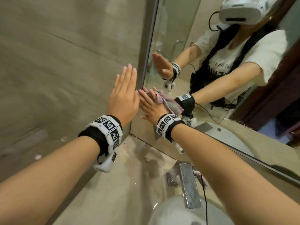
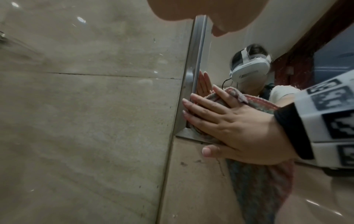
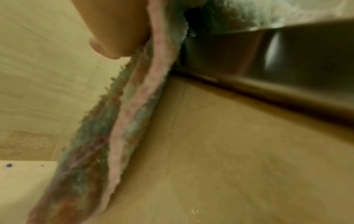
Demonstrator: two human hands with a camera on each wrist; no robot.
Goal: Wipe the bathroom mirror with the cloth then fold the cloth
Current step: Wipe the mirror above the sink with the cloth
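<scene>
Beige stone tiles cover the wall [image 1: 56, 62] left of the mirror [image 1: 203, 46], and the same stone forms the counter [image 1: 113, 184] below. A metal frame [image 1: 150, 38] edges the mirror, whose lower left corner meets the wall just above the counter. The right hand [image 1: 151, 107] lies with fingers straight and spread, pressing the cloth [image 2: 264, 186] flat against the glass at that lower left corner; its fingertips [image 2: 186, 103] reach the frame. The cloth, pink-edged with greenish and brownish stripes, bunches under the palm and hangs down over the strip of stone below the mirror. The left hand [image 1: 124, 96] rests flat on the wall just beside the frame, fingers straight and together, holding nothing. A chrome tap [image 1: 189, 184] stands at the counter's back edge over a white basin [image 1: 178, 211]. Small specks dot the counter near the wall corner. A dark door frame [image 1: 276, 95] shows in the reflection.
</scene>
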